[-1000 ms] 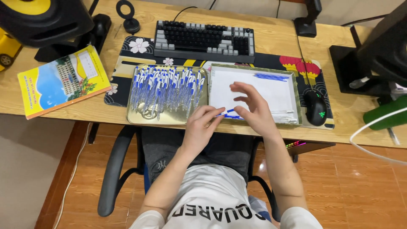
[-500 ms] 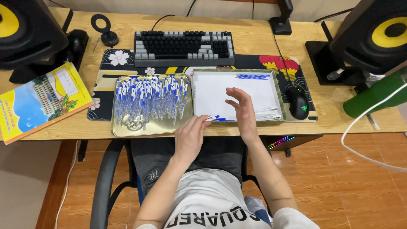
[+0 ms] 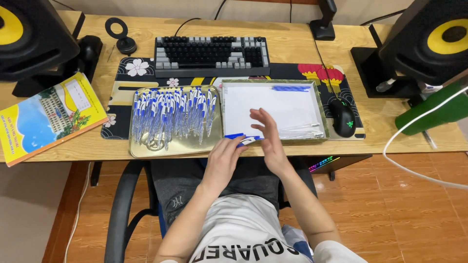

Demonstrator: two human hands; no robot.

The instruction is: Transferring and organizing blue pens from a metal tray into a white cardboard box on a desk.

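Head view: keyboard [image 3: 212, 56] beyond pen tray [image 3: 146, 148].

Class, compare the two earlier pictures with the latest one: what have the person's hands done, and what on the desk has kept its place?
Both hands have drawn back toward the desk's near edge. The left hand now holds a blue and white pen at the white tray's front corner; the right hand hovers open beside it. The gold tray of pens, keyboard, mouse and yellow book have stayed put.

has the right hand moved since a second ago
Yes. The right hand has pulled back from over the white tray toward its near edge.
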